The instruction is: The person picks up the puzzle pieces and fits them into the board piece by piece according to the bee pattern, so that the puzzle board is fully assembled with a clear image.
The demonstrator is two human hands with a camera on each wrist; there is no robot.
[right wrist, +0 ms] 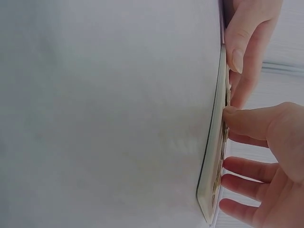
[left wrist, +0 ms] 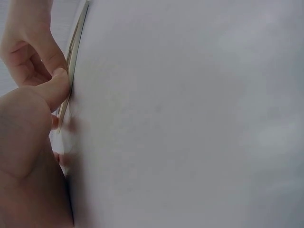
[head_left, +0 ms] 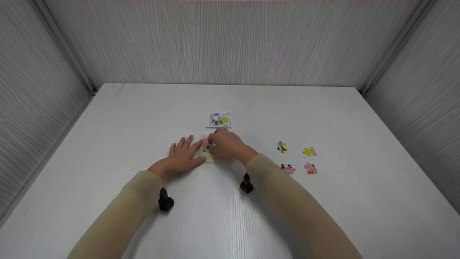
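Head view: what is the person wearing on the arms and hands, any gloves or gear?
Both arms wear long beige sleeves reaching to the wrists. The left hand and right hand are bare, with no gloves or rings visible. A small black wrist-mounted device hangs under the left wrist, and another under the right.

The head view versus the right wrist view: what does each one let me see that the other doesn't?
Only the head view shows the four loose puzzle pieces lying to the right, the bee picture card beyond the hands, both sleeves, and the pink piece on the board. Only the right wrist view shows the wooden puzzle board edge-on, thin and flat on the table, with fingertips pressed at its edge. Both show the right hand and left hand at the board on the white table.
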